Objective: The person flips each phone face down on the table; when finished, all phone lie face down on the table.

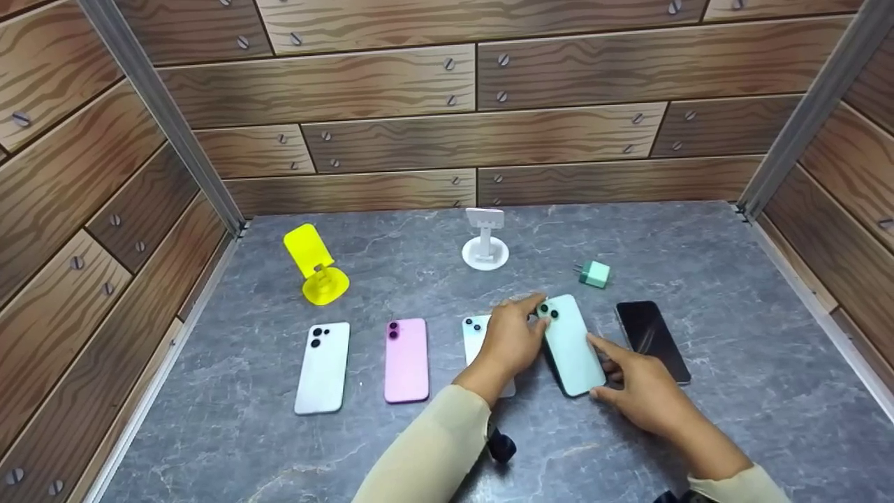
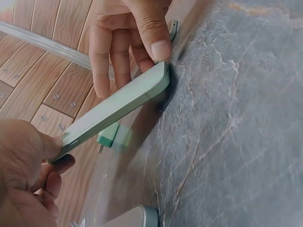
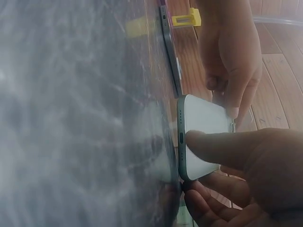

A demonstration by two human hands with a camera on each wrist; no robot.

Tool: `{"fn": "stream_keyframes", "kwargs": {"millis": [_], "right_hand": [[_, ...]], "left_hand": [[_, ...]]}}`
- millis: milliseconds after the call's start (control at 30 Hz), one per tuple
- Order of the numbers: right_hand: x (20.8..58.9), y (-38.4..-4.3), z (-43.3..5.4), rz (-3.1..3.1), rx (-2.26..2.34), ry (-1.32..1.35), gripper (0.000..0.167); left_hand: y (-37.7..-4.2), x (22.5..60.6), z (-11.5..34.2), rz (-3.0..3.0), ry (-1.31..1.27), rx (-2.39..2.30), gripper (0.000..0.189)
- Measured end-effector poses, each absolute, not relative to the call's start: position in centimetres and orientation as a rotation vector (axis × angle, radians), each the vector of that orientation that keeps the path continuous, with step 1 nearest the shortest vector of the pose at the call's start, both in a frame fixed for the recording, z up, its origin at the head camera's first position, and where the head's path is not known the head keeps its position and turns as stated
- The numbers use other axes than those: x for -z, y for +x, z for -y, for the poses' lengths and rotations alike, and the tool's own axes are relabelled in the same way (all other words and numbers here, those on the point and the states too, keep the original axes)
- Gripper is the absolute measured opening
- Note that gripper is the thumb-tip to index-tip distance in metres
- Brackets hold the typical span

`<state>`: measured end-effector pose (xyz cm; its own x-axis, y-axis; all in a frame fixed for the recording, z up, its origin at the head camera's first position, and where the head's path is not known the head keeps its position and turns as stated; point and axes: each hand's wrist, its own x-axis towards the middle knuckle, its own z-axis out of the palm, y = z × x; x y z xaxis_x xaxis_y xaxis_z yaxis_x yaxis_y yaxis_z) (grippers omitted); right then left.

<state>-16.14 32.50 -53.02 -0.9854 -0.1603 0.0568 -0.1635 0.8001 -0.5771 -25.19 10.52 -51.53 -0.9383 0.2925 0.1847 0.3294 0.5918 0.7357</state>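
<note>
Table (image 1: 230,447): grey, pale marble veining. White phone (image 1: 473,342), back up, partly hidden behind left hand (image 1: 513,339). Left of that hand: pink phone (image 1: 406,361), back up; further left, three-lens phone (image 1: 323,368), likewise. Beyond left hand, slightly left: white stand (image 1: 485,241), upright. Farther left: yellow stand (image 1: 311,255), round base down. Charger (image 1: 595,274) beyond both hands, between them sideways. Black phone (image 1: 653,339) just beyond right hand (image 1: 639,391), partly covered by it.

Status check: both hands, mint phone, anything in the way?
Left hand pinching mint phone at camera end; right hand gripping opposite end. Phone back-up, tilted, camera end raised. Black phone close beside right hand.
</note>
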Motion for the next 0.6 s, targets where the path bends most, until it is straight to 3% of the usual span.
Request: {"fn": "stream_keyframes", "kwargs": {"millis": [600], "right_hand": [[53.17, -16.25, -32.50, 2.987, -0.893, 0.253, 0.087]], "left_hand": [[-25.12, 52.05, -10.58, 3.029, -0.731, 0.952, 0.077]]}}
